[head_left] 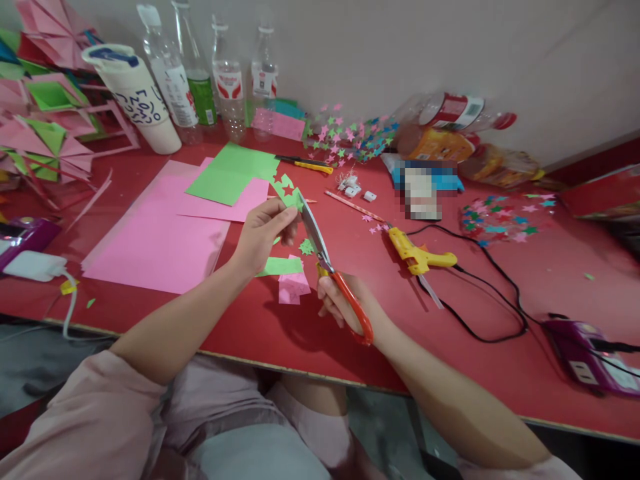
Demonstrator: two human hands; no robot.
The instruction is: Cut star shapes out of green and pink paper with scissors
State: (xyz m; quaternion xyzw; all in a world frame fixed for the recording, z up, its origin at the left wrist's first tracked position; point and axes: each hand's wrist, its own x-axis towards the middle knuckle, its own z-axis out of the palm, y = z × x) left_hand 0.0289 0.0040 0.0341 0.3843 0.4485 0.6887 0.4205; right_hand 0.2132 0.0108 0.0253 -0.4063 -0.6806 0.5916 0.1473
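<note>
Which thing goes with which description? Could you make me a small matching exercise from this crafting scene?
Things
1. Scissors
2. Glue gun
3. Paper strip with star-shaped holes
4. Large pink sheets

Descriptions
A. Green, held by the fingers of the left hand
B. Flat, partly under a green sheet
C. Orange-red handles, held in the right hand
D. Yellow, lying on the red table

Right pairs: 1-C, 2-D, 3-A, 4-B

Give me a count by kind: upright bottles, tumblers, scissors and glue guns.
Upright clear bottles with labels: 4
White tumbler with dark markings: 1
Orange-handled metal scissors: 1
Yellow plastic glue gun: 1
Total: 7
</note>
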